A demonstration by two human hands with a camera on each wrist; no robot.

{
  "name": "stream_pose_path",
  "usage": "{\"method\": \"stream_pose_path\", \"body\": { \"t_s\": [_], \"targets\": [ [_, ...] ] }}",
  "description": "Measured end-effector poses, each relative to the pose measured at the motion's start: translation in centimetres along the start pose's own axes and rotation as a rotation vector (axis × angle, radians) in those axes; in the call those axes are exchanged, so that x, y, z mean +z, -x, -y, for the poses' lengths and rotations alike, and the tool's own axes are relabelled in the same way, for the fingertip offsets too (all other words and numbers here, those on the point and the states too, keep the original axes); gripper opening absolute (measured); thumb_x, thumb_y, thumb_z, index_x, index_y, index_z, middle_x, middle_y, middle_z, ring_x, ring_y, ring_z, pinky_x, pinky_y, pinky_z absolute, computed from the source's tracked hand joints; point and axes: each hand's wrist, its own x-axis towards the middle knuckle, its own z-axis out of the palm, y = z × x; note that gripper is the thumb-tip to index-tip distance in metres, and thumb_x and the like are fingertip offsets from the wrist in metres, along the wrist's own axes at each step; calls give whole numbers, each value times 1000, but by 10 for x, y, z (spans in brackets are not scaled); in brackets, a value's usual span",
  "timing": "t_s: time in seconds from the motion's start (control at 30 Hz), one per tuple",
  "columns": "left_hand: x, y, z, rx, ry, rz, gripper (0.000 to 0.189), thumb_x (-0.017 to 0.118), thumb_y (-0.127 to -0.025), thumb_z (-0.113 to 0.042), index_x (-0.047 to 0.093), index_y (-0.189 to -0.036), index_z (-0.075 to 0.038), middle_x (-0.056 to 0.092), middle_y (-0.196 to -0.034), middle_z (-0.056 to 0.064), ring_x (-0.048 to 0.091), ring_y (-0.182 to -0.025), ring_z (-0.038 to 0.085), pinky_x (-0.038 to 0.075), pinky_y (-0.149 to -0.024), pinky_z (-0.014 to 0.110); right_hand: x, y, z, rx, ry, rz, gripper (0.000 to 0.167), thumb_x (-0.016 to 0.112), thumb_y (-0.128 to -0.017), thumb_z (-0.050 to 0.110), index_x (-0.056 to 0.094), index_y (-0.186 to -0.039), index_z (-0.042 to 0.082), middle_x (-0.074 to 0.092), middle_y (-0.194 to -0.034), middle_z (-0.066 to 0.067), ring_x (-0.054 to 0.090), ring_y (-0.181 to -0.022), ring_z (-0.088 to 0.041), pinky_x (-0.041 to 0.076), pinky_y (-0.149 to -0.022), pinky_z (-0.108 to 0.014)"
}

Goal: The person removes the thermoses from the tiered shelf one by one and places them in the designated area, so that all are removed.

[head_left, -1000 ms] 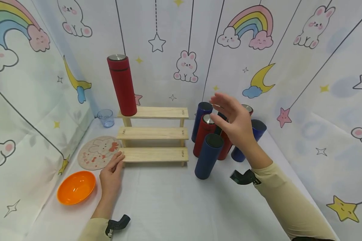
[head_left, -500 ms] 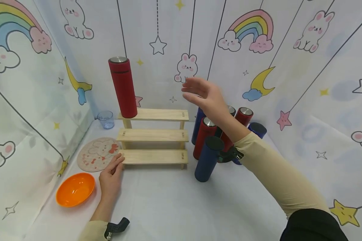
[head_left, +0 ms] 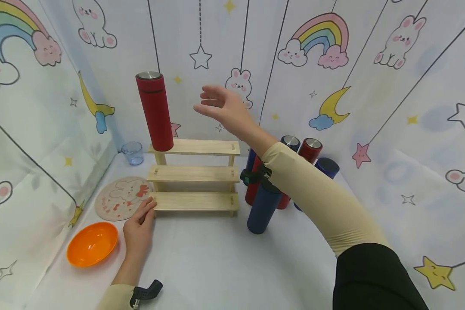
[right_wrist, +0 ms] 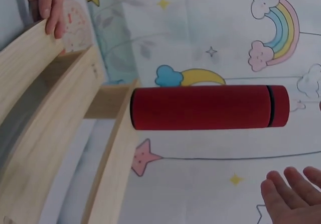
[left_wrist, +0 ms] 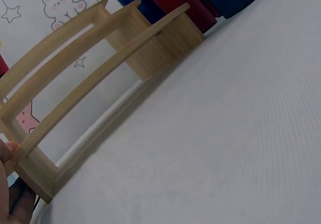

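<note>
A three-step wooden shelf (head_left: 193,174) stands on the white-covered table. My left hand (head_left: 137,230) holds the left end of its lowest step; in the left wrist view the fingers (left_wrist: 7,151) are partly cut off at the edge. On the top step, at the left end, a red thermos (head_left: 155,113) with a steel-topped lid stands upright. My right hand (head_left: 225,105) is in the air above the top step, right of the thermos and apart from it. Its fingers are spread and relaxed, holding nothing. The right wrist view shows the gap between this hand and the thermos (right_wrist: 200,108).
Right of the shelf stand several more thermoses, among them a blue one (head_left: 262,211) in front and a red one (head_left: 311,148) behind; my right forearm hides some. To the left lie an orange bowl (head_left: 92,244), a round rabbit mat (head_left: 118,206) and a clear cup (head_left: 133,153).
My right hand has moved left from above the grouped thermoses to over the shelf's top step, near the red thermos. The left hand has stayed at the shelf's lowest step.
</note>
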Motion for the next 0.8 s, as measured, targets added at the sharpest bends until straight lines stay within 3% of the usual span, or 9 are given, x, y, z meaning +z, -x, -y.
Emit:
{"method": "stream_pose_path", "body": {
  "t_s": [0.3, 0.57, 0.8],
  "targets": [
    [-1, -3, -1, -17, 8, -2, 31, 63, -113, -21, 75, -141, -17, 62, -153, -10, 48, -149, 8, 42, -108, 12, 35, -42, -10, 73, 11, -5, 71, 84, -96, 37, 55, -157, 14, 66, -144, -1, 64, -129, -13, 56, -105, -31],
    [0, -2, 1, -4, 26, 6, 31, 63, -113, -22, 75, -141, -17, 62, -154, -10, 48, -149, 9, 43, -107, 12, 68, -47, -29, 155, -14, 58, 80, 85, -95, 42, 50, -162, 16, 62, -149, -1, 62, -131, -15, 56, -104, -28],
    [-3, -1, 0, -4, 32, -1, 31, 62, -113, -20, 75, -141, -16, 62, -154, -9, 48, -149, 9, 44, -107, 12, 97, -58, -39, 217, -57, 39, 84, 86, -94, 42, 46, -163, 16, 59, -154, -2, 58, -131, -11, 55, -102, -27]
  ]
}}
